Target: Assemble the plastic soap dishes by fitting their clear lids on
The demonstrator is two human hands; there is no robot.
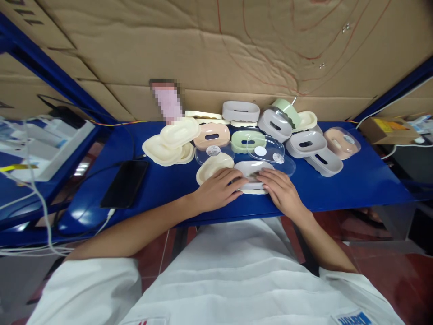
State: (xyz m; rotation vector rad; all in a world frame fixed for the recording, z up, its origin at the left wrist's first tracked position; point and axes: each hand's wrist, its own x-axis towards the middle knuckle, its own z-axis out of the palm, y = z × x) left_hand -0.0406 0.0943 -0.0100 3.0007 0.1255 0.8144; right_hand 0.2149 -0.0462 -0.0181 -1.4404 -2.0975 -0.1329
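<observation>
In front of me on the blue table lies a pale grey oval soap dish (pixel 254 168) with a slot in its floor, and a cream edge shows beneath it. My left hand (pixel 221 188) grips its left end, fingers curled over the rim. At the right end my right hand (pixel 281 188) has its fingers bent over the rim and into the dish. The fingers partly cover the slot. Just left of it, touching or close to my left hand, is a cream oval dish (pixel 214 166). Clear lids (pixel 265 148) with round stickers lie right behind.
Soap dish parts in green (pixel 244 140), peach (pixel 212 135), grey (pixel 307 143) and cream (pixel 162 149) spread across the back. A lidded peach dish (pixel 340 142) is at right. A black phone (pixel 125 184) with a cable lies left. Cardboard (pixel 203 54) walls the back.
</observation>
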